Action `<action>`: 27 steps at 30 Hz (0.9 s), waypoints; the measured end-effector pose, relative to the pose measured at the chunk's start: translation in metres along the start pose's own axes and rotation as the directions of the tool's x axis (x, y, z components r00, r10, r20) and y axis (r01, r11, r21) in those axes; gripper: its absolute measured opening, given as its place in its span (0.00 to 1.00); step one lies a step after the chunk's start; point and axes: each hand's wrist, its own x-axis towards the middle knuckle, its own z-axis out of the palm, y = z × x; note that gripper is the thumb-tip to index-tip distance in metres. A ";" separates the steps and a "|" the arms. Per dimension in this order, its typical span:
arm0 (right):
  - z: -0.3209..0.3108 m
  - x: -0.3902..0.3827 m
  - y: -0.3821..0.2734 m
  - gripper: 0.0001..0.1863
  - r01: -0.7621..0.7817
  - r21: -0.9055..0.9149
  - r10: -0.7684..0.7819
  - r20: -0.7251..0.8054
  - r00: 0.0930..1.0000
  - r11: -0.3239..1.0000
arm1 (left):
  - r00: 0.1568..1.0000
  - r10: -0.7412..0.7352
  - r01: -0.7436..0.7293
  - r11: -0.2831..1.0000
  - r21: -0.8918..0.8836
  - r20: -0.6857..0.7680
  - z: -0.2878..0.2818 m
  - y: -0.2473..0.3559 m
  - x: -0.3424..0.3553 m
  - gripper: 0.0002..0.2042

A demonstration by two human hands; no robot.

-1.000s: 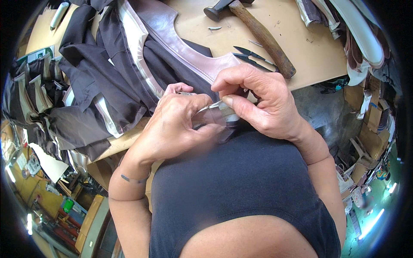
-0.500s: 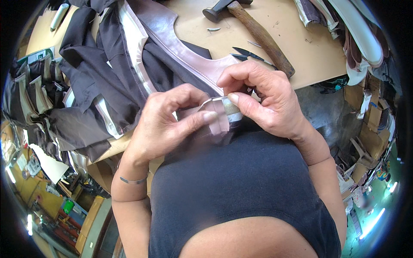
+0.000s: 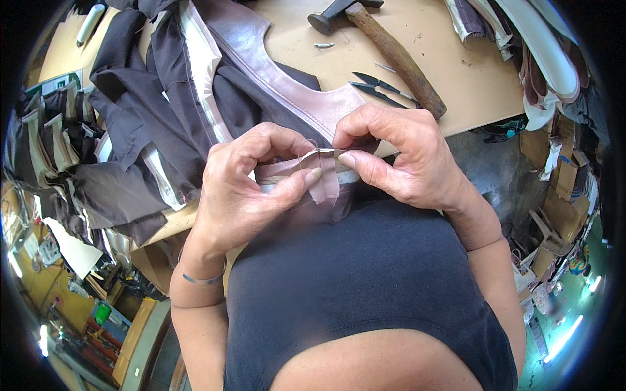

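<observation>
Close to my dark top, both hands work on a pale pink leather piece [image 3: 324, 188] with a short folded tab hanging from its upper edge. My left hand [image 3: 235, 186] is closed, thumb in front and fingers behind, pinching the leather beside the tab. A thin loop, perhaps thread, stands up at its fingertips. Pinched at the same upper edge, my right hand [image 3: 407, 159] has its thumb tip on the leather just right of the tab. Its fingertips are curled and partly hidden. Whether the piece joins the larger pink leather panel [image 3: 280, 75] beyond, I cannot tell.
Dark fabric [image 3: 140, 124] covers the table's left side. A wooden-handled hammer [image 3: 398, 58] and black thread snips [image 3: 378, 83] lie on the tan tabletop [image 3: 479, 85] ahead. A white pen-like tool [image 3: 90, 25] lies far left. Bundled pieces hang over the right edge near cardboard boxes [image 3: 566, 182].
My left hand has shifted slightly left, and more pink leather shows between the hands. My right hand has lowered a little, uncovering the snips. The tab has tilted and moved slightly left.
</observation>
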 end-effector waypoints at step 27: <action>0.015 0.003 0.007 0.11 0.150 -0.637 -0.211 -0.020 0.977 0.756 | 0.987 -0.061 0.048 0.995 -0.089 -0.149 0.014 0.002 0.005 0.03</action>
